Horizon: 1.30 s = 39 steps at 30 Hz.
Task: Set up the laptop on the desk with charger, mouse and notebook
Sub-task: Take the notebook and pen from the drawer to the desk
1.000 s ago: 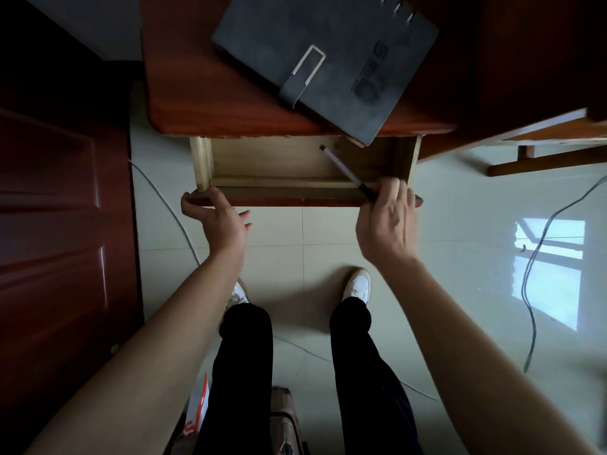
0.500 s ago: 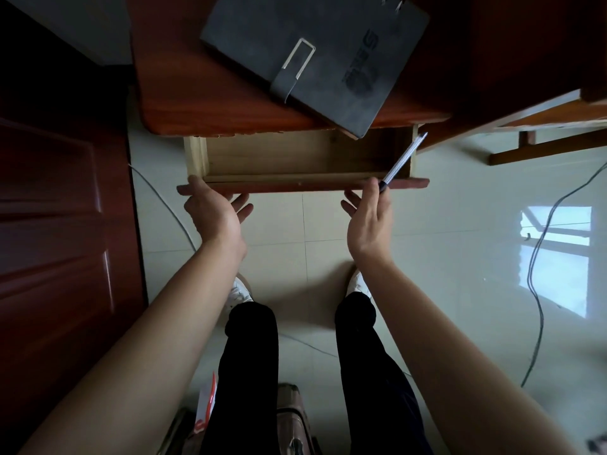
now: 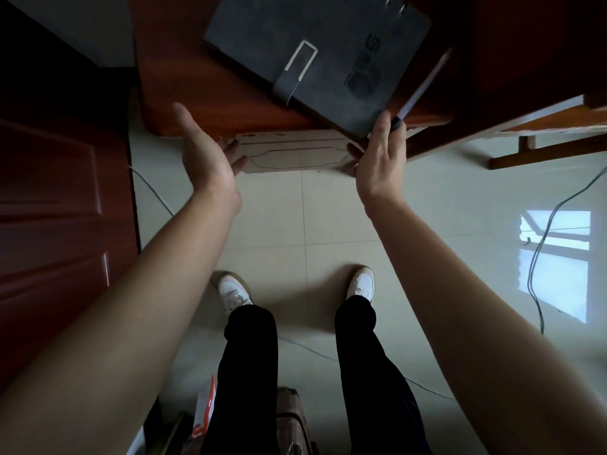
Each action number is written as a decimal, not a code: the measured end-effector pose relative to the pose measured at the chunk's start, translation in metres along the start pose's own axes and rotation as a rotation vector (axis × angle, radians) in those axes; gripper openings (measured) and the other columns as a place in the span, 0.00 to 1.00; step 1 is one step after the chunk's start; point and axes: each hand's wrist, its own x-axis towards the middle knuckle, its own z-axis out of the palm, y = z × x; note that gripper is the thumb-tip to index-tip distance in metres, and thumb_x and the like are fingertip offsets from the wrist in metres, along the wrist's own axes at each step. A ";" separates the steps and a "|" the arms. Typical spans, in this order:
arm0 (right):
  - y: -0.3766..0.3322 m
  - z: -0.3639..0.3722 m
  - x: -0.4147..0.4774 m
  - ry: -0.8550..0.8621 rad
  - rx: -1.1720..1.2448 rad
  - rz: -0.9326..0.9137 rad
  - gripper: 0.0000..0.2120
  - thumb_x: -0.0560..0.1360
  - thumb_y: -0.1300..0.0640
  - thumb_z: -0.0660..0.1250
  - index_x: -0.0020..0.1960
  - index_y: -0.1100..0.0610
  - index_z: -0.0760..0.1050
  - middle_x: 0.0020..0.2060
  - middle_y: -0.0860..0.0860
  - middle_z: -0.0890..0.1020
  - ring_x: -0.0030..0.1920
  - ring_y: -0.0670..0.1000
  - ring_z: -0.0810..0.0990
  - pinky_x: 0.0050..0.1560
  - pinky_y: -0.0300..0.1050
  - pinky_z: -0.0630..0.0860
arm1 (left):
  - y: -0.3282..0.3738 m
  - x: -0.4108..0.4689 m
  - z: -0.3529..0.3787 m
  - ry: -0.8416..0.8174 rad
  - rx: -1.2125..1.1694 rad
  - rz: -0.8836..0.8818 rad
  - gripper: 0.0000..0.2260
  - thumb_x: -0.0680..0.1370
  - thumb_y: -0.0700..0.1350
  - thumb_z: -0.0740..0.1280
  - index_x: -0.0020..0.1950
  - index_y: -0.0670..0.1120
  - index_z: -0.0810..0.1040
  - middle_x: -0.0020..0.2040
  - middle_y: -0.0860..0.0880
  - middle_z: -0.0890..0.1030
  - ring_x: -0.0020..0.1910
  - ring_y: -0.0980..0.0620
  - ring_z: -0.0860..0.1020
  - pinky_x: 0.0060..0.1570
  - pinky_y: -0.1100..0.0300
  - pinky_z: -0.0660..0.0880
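Note:
A dark grey ring-bound notebook with a strap clasp lies on the reddish wooden desk, one corner hanging over the front edge. Below that edge sits the drawer front, pushed in. My left hand is open, its fingertips against the drawer front's left end. My right hand presses the drawer's right end and holds a pen that points up and away over the desk. No laptop, charger or mouse is in view.
A dark red door stands close on the left. Cables trail over the pale tiled floor on the right and left. A wooden chair frame stands at right. A bag and a red-white packet lie by my feet.
The drawer, open a second ago, has been pushed in under the desk. Both hands followed it forward. The pen in my right hand swung from pointing left to pointing up and right.

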 end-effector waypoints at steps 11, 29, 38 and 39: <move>-0.004 -0.005 -0.009 -0.022 0.117 -0.010 0.13 0.80 0.53 0.69 0.44 0.56 0.66 0.47 0.68 0.78 0.44 0.57 0.87 0.44 0.51 0.84 | -0.011 -0.004 -0.017 -0.143 0.214 0.047 0.22 0.75 0.70 0.62 0.60 0.58 0.73 0.61 0.53 0.80 0.57 0.54 0.80 0.48 0.53 0.81; 0.008 -0.073 -0.045 -0.120 -0.142 -0.156 0.15 0.81 0.62 0.65 0.40 0.52 0.63 0.34 0.45 0.76 0.41 0.52 0.87 0.44 0.47 0.81 | -0.003 -0.038 -0.043 0.123 0.678 0.809 0.25 0.78 0.47 0.66 0.72 0.36 0.66 0.66 0.37 0.70 0.66 0.42 0.71 0.58 0.74 0.63; -0.100 -0.101 -0.094 -0.232 -0.300 -0.479 0.17 0.78 0.57 0.67 0.38 0.49 0.61 0.30 0.41 0.73 0.33 0.50 0.77 0.37 0.58 0.76 | 0.093 -0.101 0.003 -0.180 0.882 0.969 0.30 0.81 0.58 0.59 0.76 0.40 0.63 0.74 0.40 0.66 0.73 0.44 0.65 0.73 0.53 0.61; -0.116 -0.103 -0.099 -0.256 -0.324 -0.515 0.17 0.78 0.57 0.68 0.38 0.49 0.61 0.31 0.44 0.74 0.34 0.55 0.79 0.37 0.60 0.77 | 0.105 -0.108 0.005 -0.204 0.867 0.955 0.30 0.81 0.60 0.58 0.76 0.40 0.63 0.74 0.40 0.66 0.74 0.44 0.65 0.73 0.54 0.61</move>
